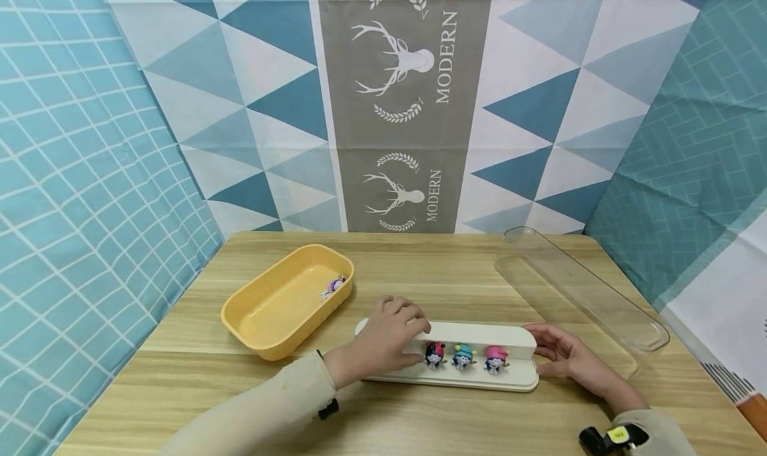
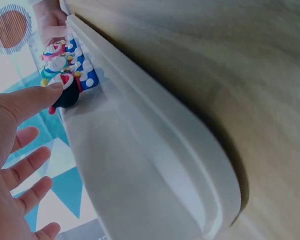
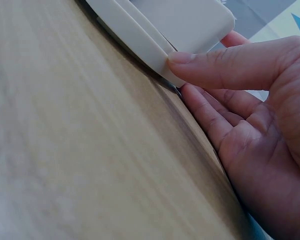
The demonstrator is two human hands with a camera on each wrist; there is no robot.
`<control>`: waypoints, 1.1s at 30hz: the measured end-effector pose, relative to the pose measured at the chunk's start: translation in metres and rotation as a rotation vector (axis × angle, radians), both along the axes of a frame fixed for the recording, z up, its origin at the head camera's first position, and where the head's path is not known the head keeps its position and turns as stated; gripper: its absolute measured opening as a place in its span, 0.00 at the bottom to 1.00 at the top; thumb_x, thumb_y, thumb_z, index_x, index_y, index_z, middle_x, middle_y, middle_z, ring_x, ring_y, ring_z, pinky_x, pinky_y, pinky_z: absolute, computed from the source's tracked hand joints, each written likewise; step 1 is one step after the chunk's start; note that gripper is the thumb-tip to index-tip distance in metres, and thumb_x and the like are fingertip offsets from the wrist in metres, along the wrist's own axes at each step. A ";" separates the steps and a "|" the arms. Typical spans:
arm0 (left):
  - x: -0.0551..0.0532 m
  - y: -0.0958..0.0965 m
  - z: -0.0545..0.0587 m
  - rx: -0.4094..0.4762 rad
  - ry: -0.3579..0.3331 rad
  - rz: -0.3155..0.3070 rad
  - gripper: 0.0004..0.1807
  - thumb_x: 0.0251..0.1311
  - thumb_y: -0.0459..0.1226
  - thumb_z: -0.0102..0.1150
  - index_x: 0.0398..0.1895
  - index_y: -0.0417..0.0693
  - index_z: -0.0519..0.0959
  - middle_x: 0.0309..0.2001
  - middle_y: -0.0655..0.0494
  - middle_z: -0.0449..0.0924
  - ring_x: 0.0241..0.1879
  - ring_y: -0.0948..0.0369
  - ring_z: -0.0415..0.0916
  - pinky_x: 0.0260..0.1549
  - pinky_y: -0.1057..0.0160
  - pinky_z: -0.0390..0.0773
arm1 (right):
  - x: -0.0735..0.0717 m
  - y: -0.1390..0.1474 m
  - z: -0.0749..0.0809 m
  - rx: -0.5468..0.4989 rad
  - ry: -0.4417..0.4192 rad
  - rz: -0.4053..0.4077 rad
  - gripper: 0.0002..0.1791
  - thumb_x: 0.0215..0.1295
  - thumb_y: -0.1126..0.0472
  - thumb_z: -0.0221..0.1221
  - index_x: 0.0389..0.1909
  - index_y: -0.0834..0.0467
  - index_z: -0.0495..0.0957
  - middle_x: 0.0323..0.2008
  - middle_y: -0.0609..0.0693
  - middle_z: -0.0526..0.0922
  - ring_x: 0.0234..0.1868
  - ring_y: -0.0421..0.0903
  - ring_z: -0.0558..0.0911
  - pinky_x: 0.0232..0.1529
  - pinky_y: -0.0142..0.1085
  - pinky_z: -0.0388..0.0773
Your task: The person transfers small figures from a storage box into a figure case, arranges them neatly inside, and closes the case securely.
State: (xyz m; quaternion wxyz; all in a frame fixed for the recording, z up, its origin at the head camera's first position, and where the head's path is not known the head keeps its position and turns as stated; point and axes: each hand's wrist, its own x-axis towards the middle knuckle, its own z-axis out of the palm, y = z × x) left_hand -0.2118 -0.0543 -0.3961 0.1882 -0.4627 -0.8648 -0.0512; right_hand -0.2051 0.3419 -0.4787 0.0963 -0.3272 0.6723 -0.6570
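Three small figurines stand in a row on a long white stepped display base: one with a black-and-red hat, one in teal and one in pink. My left hand hovers over the base's left part with fingers spread. Its thumb reaches the black-and-red figurine's head, while the other fingers hold nothing. At the right end, my right hand grips the base's corner, the thumb on the edge and the fingers behind and below it.
A yellow basin stands at the left, with a small purple-and-pink figurine at its right end. A long clear plastic cover lies at the right, behind my right hand. Patterned cloth hangs behind the wooden table.
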 end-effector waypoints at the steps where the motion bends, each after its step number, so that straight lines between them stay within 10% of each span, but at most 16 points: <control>1: 0.000 -0.001 0.001 0.000 0.005 0.002 0.24 0.50 0.52 0.75 0.48 0.57 0.78 0.50 0.59 0.77 0.57 0.55 0.69 0.56 0.46 0.67 | 0.000 0.000 0.000 0.002 0.000 -0.003 0.35 0.56 0.81 0.60 0.66 0.62 0.68 0.60 0.40 0.77 0.58 0.36 0.77 0.57 0.28 0.73; 33: -0.048 -0.079 0.058 -0.029 0.227 -0.055 0.19 0.50 0.44 0.76 0.43 0.52 0.80 0.45 0.54 0.79 0.53 0.51 0.71 0.53 0.45 0.67 | 0.001 -0.001 0.003 0.005 -0.024 -0.006 0.35 0.57 0.81 0.59 0.67 0.61 0.68 0.60 0.40 0.78 0.59 0.36 0.77 0.57 0.28 0.72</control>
